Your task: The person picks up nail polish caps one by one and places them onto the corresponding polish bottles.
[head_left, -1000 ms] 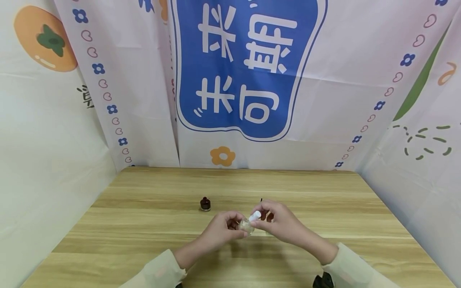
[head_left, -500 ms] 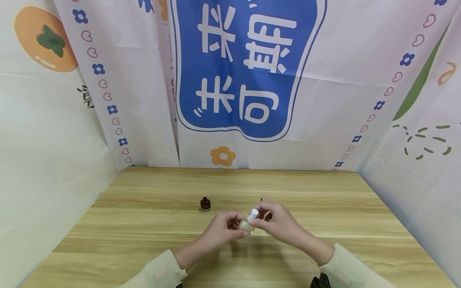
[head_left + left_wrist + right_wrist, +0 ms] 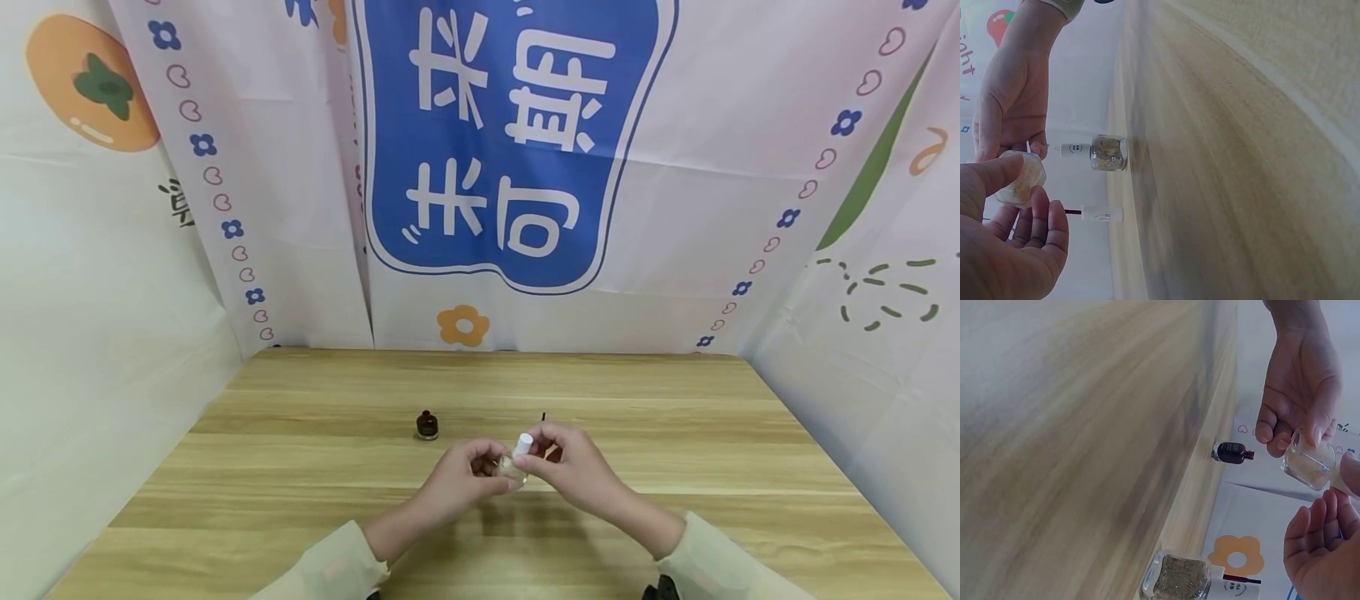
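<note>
My left hand [image 3: 459, 477] grips a clear nail polish bottle [image 3: 1307, 464] with pale contents, thumb on one side and fingers on the other. My right hand [image 3: 579, 468] pinches its white cap [image 3: 523, 444] at the bottle's mouth. Through the glass in the right wrist view, a thin brush stem shows inside. Whether the cap is seated on the neck, I cannot tell. In the left wrist view the right hand hides the cap, and my left thumb and fingers cover parts of the bottle.
An uncapped dark red nail polish bottle [image 3: 427, 426] stands on the wooden table [image 3: 300, 467], left of the hands. Beyond my right hand stand a capped glitter polish bottle [image 3: 1109, 153] and a white cap [image 3: 1101, 214] with its dark red brush pointing up. Printed cloth hangs behind.
The white cap has turned from leaning right to more upright over the bottle. My right hand has shifted slightly left with it, while the left hand stays nearly still.
</note>
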### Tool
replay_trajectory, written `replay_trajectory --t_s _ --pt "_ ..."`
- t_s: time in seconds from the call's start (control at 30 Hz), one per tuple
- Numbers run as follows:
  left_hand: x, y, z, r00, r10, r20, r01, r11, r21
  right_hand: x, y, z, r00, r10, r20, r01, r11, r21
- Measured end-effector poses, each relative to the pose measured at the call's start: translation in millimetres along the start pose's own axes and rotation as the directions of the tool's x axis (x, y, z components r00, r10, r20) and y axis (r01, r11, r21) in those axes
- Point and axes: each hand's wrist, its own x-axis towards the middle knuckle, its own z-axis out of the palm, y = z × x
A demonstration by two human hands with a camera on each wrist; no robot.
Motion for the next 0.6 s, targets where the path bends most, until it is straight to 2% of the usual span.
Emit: replay_trajectory --t_s 0.4,0.53,0.6 --pt "1.0 -2.4 2.3 0.999 0.008 -0.036 -0.008 1.0 0.001 -1 0 12.2 0.992 0.07 -0.107 -0.064 0.996 0.059" --pt "1.1 -3.3 2.8 0.999 0.014 -0.04 -0.014 1.0 0.005 -1 -2 14.4 0.988 0.1 -0.117 -0.094 0.994 0.053" --pt "1.4 -4.2 2.8 0.999 0.018 -0.04 -0.018 1.0 0.007 -2 -11 13.4 0.987 0.111 -0.115 -0.106 0.993 0.043"
